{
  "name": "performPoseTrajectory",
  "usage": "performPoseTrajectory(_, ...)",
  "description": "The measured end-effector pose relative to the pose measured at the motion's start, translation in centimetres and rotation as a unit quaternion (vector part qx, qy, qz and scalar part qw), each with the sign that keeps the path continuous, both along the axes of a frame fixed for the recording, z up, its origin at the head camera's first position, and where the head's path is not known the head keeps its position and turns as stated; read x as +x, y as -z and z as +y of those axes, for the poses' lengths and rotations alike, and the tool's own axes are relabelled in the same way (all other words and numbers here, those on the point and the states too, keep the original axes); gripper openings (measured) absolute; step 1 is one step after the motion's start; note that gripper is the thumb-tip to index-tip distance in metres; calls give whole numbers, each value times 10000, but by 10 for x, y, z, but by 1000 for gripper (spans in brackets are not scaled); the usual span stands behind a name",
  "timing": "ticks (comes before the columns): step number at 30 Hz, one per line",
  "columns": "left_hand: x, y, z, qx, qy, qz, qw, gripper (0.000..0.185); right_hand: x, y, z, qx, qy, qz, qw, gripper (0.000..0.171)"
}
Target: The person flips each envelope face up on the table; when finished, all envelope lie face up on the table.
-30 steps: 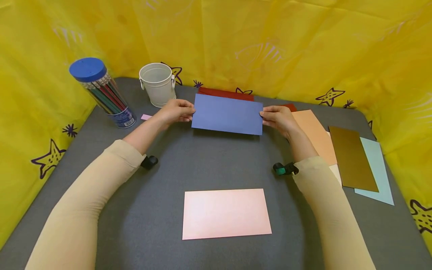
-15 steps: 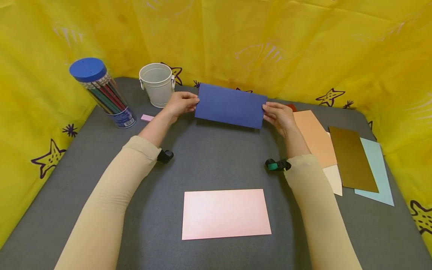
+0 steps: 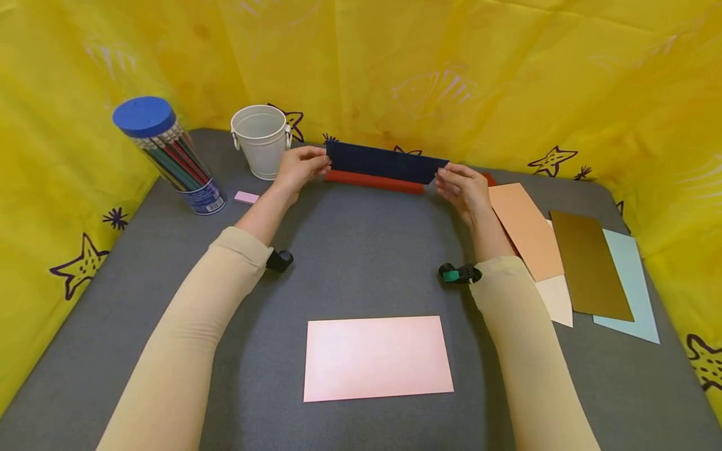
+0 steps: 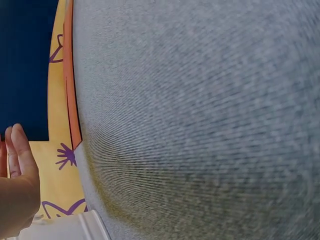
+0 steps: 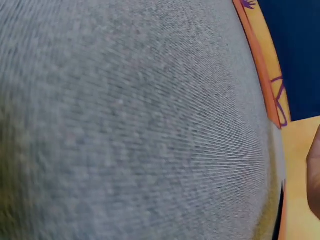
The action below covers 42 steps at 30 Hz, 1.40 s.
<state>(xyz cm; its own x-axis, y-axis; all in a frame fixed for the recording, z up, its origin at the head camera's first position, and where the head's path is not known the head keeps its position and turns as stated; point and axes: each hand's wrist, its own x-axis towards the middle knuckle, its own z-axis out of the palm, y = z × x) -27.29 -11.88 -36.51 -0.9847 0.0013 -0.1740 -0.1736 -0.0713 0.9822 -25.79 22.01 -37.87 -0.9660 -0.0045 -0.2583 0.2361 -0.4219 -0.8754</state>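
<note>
Blue card (image 3: pixel 383 161) now tipped up edge-on, pinched between left hand (image 3: pixel 299 169) and right hand (image 3: pixel 461 186), red card (image 3: pixel 373 181) uncovered underneath.

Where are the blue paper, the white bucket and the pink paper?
blue paper (image 3: pixel 383 161), head view, middle of its sheet.
white bucket (image 3: pixel 266 150), head view, its front wall.
pink paper (image 3: pixel 376 357), head view, middle of its sheet.

- Head camera is looking down and forward over the grey surface (image 3: pixel 361 263).
- Both wrist cameras are skimming it closely, sharing the blue card (image 4: pixel 22 65) at 12 o'clock.
</note>
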Motion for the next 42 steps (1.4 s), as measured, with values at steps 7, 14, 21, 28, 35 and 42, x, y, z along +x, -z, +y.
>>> performPoseTrajectory(7, -2, 4, 1, -7, -320, -7, 9995, 30, 1, 7, -1, -418, -361, 557, 9969, 24)
performPoseTrajectory(14, -1, 12, 1, 19, -373, -65, 9993, 33, 1, 15, -2, -336, -247, 518, 9978, 22)
performPoseTrajectory(21, -1, 18, 4, -549, -84, -197, 9983, 40, -1, 19, -2, -124, -159, 64, 9998, 21)
performPoseTrajectory(28, -4, 26, 5, -816, 149, -121, 9965, 52, 0, 21, -6, 156, 23, -555, 9983, 19)
performPoseTrajectory(35, -6, 31, 5, -1214, -117, -359, 9919, 43, 1, 23, -12, 480, -1, -943, 9944, 19)
performPoseTrajectory(42, -8, 34, 3, -1902, -71, -473, 9806, 45, 2, 17, -16, 1454, -250, -1165, 9822, 42)
